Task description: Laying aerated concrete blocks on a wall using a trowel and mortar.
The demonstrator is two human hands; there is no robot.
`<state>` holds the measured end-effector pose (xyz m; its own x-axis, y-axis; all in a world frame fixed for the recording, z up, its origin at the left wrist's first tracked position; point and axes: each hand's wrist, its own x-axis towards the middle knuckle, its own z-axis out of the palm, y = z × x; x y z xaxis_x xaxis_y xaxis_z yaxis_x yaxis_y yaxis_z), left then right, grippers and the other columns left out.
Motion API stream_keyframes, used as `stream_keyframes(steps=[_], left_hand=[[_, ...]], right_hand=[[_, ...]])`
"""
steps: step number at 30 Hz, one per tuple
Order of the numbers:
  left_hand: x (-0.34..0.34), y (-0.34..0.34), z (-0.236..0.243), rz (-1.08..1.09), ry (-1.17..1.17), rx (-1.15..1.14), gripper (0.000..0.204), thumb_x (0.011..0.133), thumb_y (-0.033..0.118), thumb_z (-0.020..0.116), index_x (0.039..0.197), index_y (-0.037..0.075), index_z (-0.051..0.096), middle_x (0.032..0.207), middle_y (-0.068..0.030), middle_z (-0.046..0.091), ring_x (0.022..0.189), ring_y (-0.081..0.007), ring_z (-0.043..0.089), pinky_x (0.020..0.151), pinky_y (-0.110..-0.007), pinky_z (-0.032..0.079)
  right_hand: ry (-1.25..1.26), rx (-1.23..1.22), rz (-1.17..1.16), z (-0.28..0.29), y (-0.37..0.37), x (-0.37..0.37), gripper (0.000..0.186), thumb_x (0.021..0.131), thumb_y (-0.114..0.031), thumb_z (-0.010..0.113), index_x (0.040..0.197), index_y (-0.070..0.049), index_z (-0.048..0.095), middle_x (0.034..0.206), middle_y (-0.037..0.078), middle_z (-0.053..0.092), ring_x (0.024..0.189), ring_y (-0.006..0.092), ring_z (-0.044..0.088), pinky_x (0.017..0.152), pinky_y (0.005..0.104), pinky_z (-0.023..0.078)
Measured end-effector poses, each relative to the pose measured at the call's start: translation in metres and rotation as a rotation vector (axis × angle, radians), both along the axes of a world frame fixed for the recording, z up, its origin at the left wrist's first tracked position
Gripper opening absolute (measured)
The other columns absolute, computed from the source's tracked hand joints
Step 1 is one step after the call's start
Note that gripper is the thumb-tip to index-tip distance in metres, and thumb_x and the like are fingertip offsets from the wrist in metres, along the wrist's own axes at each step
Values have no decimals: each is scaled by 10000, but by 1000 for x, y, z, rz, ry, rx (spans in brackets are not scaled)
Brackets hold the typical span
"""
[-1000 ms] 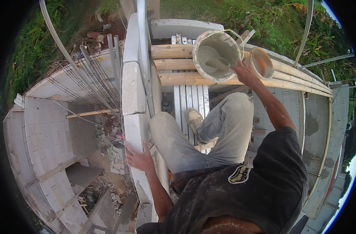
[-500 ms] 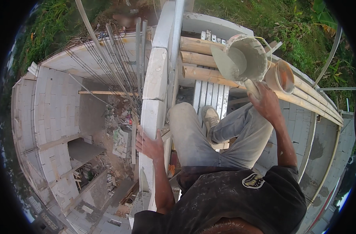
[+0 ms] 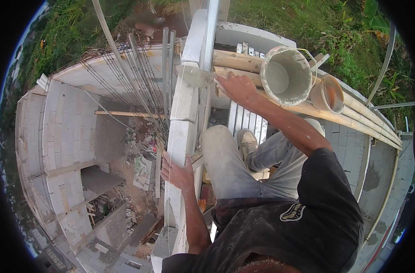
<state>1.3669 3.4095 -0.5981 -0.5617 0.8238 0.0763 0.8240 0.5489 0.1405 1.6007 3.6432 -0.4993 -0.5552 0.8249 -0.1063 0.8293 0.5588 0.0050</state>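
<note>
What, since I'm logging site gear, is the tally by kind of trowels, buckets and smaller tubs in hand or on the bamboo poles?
Trowel, in the right hand: 1
Bucket, pale and mortar-smeared: 1
Smaller tub, beside it: 1
Total: 3

Open wall top [image 3: 182,132] before trowel [image 3: 196,78]; metal upright [image 3: 210,36] beyond, bucket [image 3: 303,68] at right

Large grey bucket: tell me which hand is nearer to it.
Right. The right hand, holding the trowel, is just left of the large grey bucket; the left hand is farther left and lower, on the block wall.
</note>
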Motion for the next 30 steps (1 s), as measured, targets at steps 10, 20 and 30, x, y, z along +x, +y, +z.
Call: stream_keyframes(steps=[10,20,30], left_hand=[[-2,-2,-1,12,-5,15,911,730,487,786,1451,87,399,1317,-137,525,1188,-325,474,1058,-476,310],[3,6,5,-10,-3,28,884,736,477,776,1433,66,420,1272,-147,541,1148,-324,486,1057,-477,321],[-3,-1,-2,-1,-20,27,896,741,494,766,1446,68,413,1313,-155,525,1167,-325,479,1072,-492,301]], right_hand=[[49,-85,47,9,-4,-22,439,999,-308,488,1430,-245,442,828,144,675,693,292,698,617,413,558],[-18,-27,-129,0,25,8,462,977,-312,531,1425,-226,450,930,166,677,803,329,709,702,432,569],[103,-61,-96,-2,-8,-23,486,997,-349,502,1451,-194,425,973,168,675,741,340,706,624,439,566]])
